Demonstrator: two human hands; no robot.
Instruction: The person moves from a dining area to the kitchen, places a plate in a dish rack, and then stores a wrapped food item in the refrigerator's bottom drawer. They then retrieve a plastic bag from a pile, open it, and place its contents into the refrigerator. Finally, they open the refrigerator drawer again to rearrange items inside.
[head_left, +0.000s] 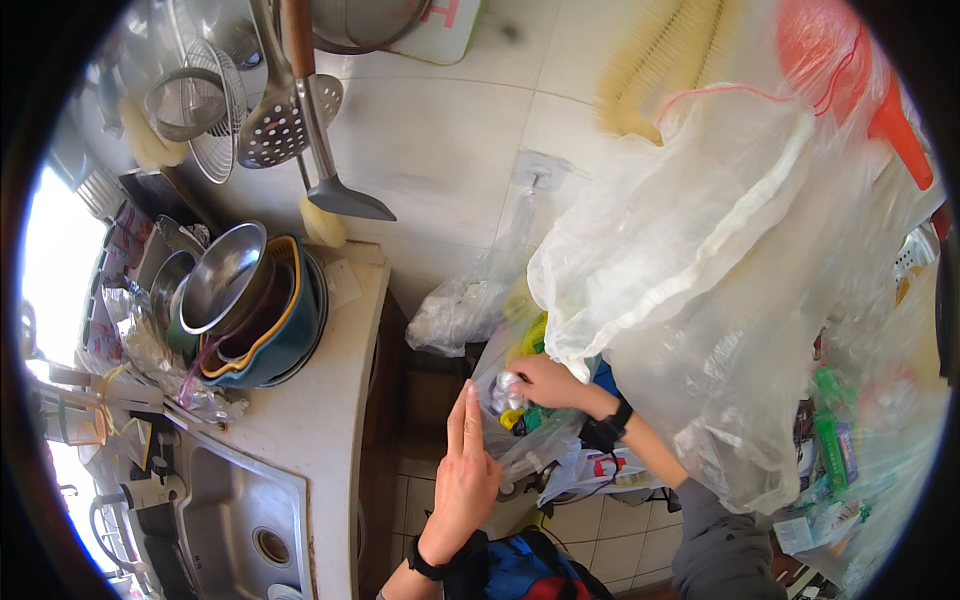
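Observation:
A clear plastic bag (544, 442) hangs against the tiled wall, with bundles in white, yellow and green inside. Into it reaches my right hand (546, 382), its fingers closed around a crumpled white plastic bundle (505, 390). My left hand (466, 480) is at the near left side of this bag, fingers extended and fairly straight, palm towards the bag; whether it presses on the plastic I cannot tell. Both wrists wear black bands. Above my right forearm hangs a large translucent plastic bag (675, 247). A smaller clear bag with whitish contents (457, 311) hangs from a wall hook (537, 178).
Stacked bowls and basins (259, 330) stand on the counter (330, 420) at left, beside a metal sink (247, 517). Above them hang a spatula (349, 201) and a slotted skimmer (276, 135). Plastic-covered goods, including a green box (834, 442), crowd the right side.

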